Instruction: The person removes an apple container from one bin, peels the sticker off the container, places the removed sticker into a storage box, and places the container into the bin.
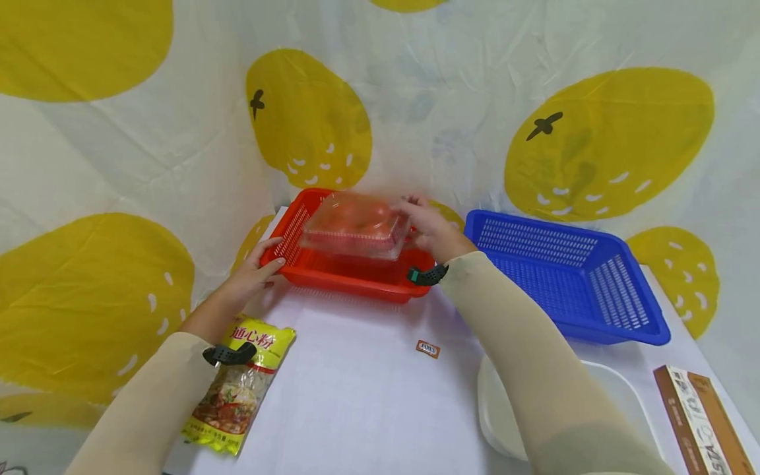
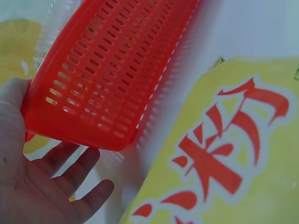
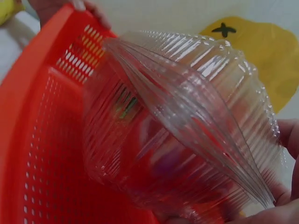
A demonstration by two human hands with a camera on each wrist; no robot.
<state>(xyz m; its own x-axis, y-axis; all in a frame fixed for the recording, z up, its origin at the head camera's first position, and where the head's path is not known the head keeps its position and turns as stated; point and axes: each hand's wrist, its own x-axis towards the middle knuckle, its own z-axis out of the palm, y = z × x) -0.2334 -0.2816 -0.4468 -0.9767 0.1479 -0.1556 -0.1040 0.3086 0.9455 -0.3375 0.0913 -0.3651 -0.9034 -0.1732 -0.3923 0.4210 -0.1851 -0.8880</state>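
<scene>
A clear plastic clamshell box (image 1: 356, 227) with red, tomato-like produce inside is in my right hand (image 1: 436, 231), at its right end. It is tilted over the red basket (image 1: 350, 285); in the right wrist view its ribbed lid and rim (image 3: 187, 121) fill the middle. My left hand (image 1: 252, 272) grips the basket's left end. The left wrist view has the thumb at the basket's rim and the fingers below its slotted wall (image 2: 107, 79). Just below my left hand lies a yellow bag (image 1: 237, 389) with red lettering and a clear window, partly covered by my wrist.
A blue slotted basket (image 1: 594, 330) stands to the right. In front of it is a white tub (image 1: 611, 389), partly behind my right sleeve. A brown box (image 1: 703, 422) lies at the right edge, and a small orange packet (image 1: 428, 348) on the white tabletop. A fruit-print curtain hangs behind.
</scene>
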